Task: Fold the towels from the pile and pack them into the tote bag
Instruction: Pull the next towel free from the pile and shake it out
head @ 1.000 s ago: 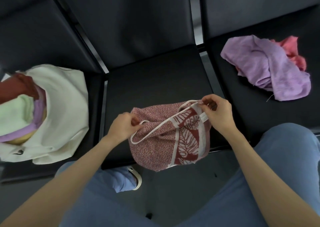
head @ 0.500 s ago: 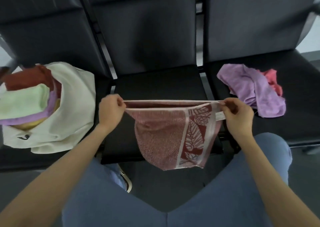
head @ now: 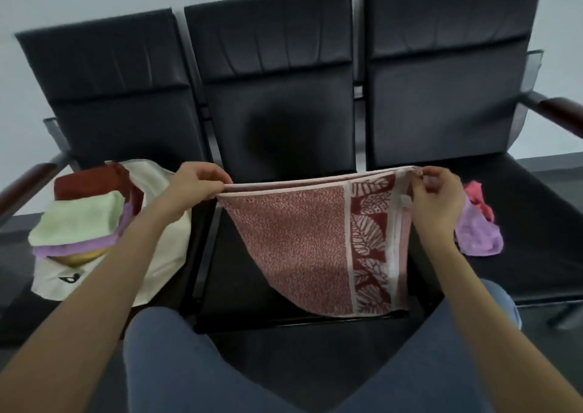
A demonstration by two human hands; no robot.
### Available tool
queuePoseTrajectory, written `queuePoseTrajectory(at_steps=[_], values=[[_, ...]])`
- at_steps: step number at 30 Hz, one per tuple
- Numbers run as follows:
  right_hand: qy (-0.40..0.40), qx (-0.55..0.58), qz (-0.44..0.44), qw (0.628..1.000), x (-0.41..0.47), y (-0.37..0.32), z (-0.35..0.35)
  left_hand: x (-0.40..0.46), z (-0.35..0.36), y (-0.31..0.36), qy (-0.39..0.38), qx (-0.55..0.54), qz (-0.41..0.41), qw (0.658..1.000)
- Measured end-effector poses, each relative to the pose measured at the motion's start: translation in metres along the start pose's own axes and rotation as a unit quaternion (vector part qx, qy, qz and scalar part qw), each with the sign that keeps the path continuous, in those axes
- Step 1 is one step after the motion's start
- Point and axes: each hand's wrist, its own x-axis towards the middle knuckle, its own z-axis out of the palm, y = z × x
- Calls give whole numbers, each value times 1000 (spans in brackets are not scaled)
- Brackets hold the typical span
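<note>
— Fingers of the left hand (head: 192, 188) pinching one top corner of the towel (head: 299, 245), fingers of the right hand (head: 437, 201) pinching the other; both clenched on cloth, nothing released.

— Hanging where, from those fingers?

— Stretching taut between the two pinches, doubled along the top edge, sagging below them in front of the middle seat (head: 252, 299) of the bench. Drooping unevenly: lower right corner hanging straight under the right fingers, left side curving away from the left fingers.

— Handling how, by the look of it?

— Probably light and soft, limp as terry cloth; not holding any shape alone, likely slipping out of line unless both layers stay pinched together. Not fragile. Best gripping right at the corners, thumb over the hem, both edges matched.

— And the rest?

— Sitting left of the left fingers: tote bag (head: 157, 254) with folded towels (head: 79, 223) stacked at its mouth, green over purple, dark red behind. Lying just beyond the right fingers: pile (head: 478, 232) of unfolded purple and pink cloth, partly hidden by the wrist.

— Next fold?

— Likely needing the corners brought together, or lowering onto the seat first.
</note>
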Motion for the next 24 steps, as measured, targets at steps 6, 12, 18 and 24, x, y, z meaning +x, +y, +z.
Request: queuePoseTrajectory(at_steps=[6, 12, 18, 24], values=[[-59, 42, 37, 997, 14, -2, 15, 16, -21, 11, -49, 87, -26, 995], [-127, 95, 63, 985, 64, -17, 55, 53, -21, 19, 115, 99, 53, 987], [-188, 80, -38, 978, 101, -57, 62, 73, -31, 32, 269, 124, 164, 941], [-247, 105, -24, 963, 55, -12, 49, 52, 2, -32, 202, 105, 112, 967]])
